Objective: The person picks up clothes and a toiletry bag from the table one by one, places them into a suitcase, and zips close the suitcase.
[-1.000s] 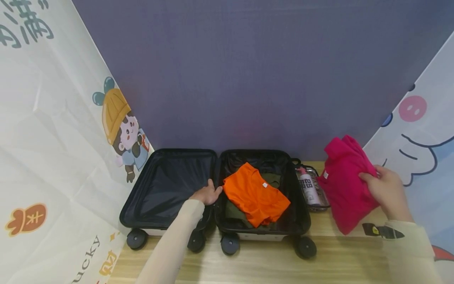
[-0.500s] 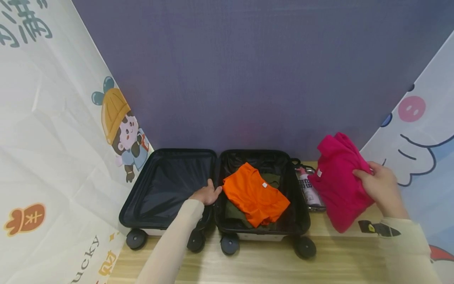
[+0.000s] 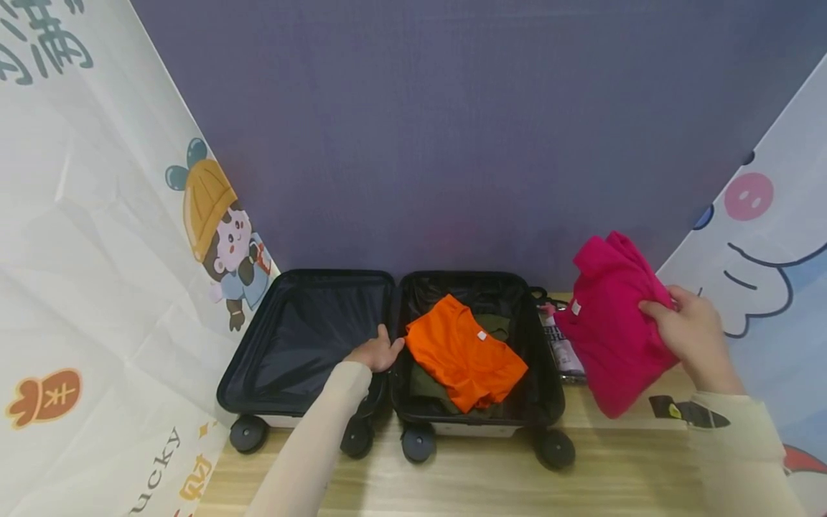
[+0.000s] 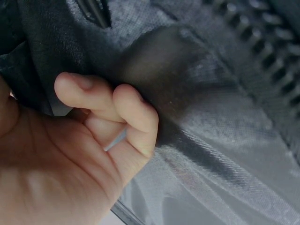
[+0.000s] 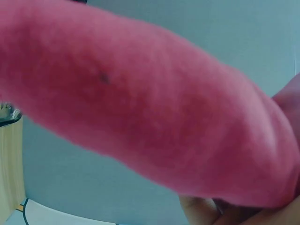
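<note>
My right hand (image 3: 696, 332) grips a folded magenta shirt (image 3: 614, 327) by its right side, thumb on top. The shirt hangs raised to the right of an open black suitcase (image 3: 557, 373), its white collar label showing; up close, its fold fills much of the right wrist view. My left hand (image 3: 375, 352) rests by the middle edge between the suitcase halves, thumb pointing up. In the left wrist view its fingers (image 4: 136, 112) curl loosely against the dark lining (image 4: 201, 140), with nothing seen between them. An orange shirt (image 3: 461, 359) lies in the right half over dark green clothing (image 3: 429, 384).
A clear toiletry bag with a pink-capped bottle (image 3: 561, 341) stands beside the suitcase, partly behind the magenta shirt. The left suitcase half (image 3: 304, 337) shows bare lining. Black wheels (image 3: 418, 444) face the front of the wooden surface (image 3: 478, 481). A grey-blue panel (image 3: 452, 143) rises behind.
My right hand has carried the magenta shirt left and slightly up, so it covers more of the toiletry bag. The left hand has stayed in place.
</note>
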A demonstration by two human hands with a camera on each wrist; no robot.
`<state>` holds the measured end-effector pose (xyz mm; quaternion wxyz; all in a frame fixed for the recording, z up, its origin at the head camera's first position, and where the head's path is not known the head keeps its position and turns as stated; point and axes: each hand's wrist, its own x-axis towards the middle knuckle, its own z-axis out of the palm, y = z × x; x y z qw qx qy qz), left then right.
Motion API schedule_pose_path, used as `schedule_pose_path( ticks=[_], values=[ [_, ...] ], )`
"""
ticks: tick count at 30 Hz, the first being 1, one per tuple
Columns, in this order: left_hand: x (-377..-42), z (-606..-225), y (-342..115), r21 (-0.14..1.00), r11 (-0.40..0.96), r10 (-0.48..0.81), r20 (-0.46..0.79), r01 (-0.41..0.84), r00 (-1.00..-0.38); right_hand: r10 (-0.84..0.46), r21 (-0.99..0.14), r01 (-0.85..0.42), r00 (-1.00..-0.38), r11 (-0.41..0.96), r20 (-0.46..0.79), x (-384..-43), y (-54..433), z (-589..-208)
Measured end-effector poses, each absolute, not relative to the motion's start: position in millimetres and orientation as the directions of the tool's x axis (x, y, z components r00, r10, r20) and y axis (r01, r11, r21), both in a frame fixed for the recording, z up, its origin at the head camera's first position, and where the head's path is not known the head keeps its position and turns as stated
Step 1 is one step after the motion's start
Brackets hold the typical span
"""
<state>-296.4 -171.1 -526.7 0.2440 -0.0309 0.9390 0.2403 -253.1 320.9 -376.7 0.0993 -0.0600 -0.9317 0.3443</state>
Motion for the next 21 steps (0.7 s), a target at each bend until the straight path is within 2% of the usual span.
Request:
schedule_pose_path(
  ticks=[21],
  values=[
    [-295, -523, -171, 0.443, 0.879, 0.06, -0.473, -0.178, -0.879, 0.164, -0.69, 0.018, -0.975, 0.724, 0.147, -252, 293, -353]
  ],
)
